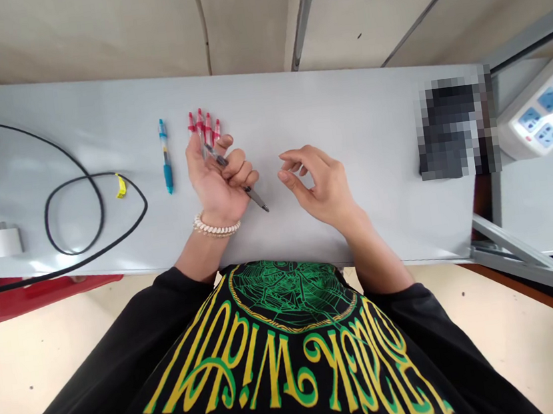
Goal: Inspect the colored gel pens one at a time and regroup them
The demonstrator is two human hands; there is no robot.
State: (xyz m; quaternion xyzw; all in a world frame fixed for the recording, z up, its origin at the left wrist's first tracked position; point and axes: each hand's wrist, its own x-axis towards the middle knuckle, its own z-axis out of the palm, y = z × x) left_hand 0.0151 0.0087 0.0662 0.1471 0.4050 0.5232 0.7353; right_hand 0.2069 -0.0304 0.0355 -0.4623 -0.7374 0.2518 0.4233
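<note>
My left hand (pixel 223 183), palm up with a white coil band at its wrist, has its fingers wrapped round a black pen (pixel 258 201). The pen slants across the palm, its dark tip sticking out to the lower right. To the right of it, my right hand (pixel 321 178) hovers over the table with bent fingers. A small gap shows between its thumb and forefinger, and nothing is in it. Just beyond my left hand lie several red pens (pixel 200 121) side by side, their lower parts hidden by the hand. A blue pen (pixel 165 157) lies apart on their left.
On the left of the grey table (pixel 271 248) are a looped black cable (pixel 97 188) with a yellow tag (pixel 121 186) and a white plug adapter (pixel 2 240). A blurred dark object (pixel 449 135) is at the right end, with a white power strip (pixel 546 106) beyond.
</note>
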